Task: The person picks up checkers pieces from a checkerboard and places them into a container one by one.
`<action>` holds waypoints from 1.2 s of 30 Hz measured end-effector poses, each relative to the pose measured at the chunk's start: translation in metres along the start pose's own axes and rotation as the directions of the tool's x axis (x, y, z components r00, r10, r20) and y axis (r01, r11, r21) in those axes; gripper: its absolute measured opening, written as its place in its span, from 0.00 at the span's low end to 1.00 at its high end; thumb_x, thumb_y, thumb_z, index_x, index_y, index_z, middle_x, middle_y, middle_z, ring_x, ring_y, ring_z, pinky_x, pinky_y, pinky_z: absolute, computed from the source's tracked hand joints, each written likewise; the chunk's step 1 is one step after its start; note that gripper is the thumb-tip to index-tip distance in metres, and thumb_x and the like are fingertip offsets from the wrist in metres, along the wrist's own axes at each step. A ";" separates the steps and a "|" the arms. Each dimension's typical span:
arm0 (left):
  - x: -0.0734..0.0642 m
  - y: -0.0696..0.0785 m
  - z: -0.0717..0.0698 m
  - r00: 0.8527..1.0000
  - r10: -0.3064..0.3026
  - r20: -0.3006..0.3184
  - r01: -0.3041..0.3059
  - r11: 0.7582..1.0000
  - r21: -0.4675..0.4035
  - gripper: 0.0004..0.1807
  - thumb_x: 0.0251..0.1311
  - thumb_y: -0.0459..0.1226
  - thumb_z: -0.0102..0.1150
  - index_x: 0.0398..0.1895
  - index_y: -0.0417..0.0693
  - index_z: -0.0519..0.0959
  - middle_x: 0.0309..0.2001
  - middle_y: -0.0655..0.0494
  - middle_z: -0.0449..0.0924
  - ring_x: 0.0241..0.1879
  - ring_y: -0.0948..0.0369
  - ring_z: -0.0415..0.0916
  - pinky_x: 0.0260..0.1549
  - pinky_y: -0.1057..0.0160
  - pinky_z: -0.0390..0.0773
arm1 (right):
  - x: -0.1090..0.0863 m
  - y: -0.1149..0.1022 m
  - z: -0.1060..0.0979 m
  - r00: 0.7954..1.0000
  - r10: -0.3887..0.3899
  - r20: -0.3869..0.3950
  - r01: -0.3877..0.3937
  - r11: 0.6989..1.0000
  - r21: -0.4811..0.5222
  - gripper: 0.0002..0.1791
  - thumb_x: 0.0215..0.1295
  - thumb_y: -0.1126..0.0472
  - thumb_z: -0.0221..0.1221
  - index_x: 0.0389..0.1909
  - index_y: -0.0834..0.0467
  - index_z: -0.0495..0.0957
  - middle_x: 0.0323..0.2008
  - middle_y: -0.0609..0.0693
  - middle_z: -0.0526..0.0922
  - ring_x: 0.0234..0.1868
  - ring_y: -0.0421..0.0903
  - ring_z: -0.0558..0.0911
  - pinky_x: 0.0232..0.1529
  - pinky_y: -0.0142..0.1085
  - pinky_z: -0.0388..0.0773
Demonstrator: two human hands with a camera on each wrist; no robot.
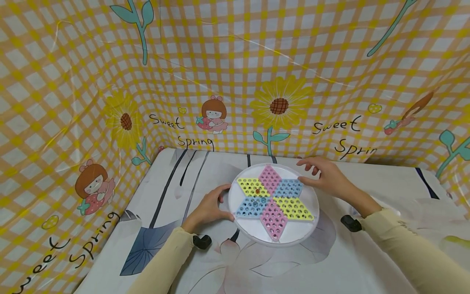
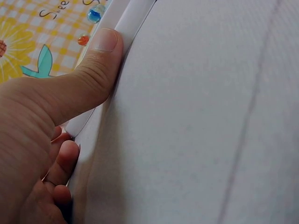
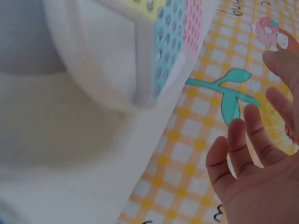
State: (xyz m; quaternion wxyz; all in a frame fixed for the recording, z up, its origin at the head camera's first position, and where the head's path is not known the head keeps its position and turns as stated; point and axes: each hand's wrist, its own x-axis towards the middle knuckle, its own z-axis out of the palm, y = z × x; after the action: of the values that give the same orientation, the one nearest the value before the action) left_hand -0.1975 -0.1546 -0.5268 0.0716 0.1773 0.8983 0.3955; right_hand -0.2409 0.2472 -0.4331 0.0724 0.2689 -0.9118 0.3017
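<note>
A round white Chinese checkers board (image 1: 244, 232) lies on the table, its star of holes split into pink, yellow and blue sections. An orange marble (image 1: 258, 191) sits on the upper-left yellow section, and a few bluish marbles (image 1: 263, 200) stand on the lower-left blue one. My left hand (image 1: 210, 209) grips the board's left rim; the left wrist view has its thumb (image 2: 100, 65) along the rim, with the other fingers bent at the side. Beyond the board's upper right edge hovers my right hand (image 1: 327, 175), fingers spread and loosely bent, holding nothing in the right wrist view.
Patterned white cloth covers the table (image 1: 191, 171). A yellow checked curtain (image 1: 235, 73) hangs close behind it and along the left side. Partly hidden by the right sleeve is a clear, shiny item (image 1: 394, 211). Small black devices (image 1: 202, 241) sit at both wrists.
</note>
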 end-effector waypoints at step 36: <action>0.002 -0.004 0.000 1.000 0.007 0.000 -0.007 1.000 -0.010 0.59 0.38 0.46 0.88 0.76 0.53 0.65 0.39 0.55 0.71 0.40 0.59 0.67 0.42 0.60 0.68 | 0.027 -0.036 0.060 0.984 -0.053 0.169 0.029 0.989 0.145 0.28 0.62 0.63 0.72 0.62 0.59 0.77 0.45 0.55 0.80 0.39 0.54 0.78 0.36 0.37 0.77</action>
State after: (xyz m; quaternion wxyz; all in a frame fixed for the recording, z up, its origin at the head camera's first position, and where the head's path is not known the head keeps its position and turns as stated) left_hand -0.2002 -0.1565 -0.5292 0.0710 0.1801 0.8957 0.4003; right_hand -0.2424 0.1755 -0.4547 -0.0199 0.3171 -0.8851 0.3400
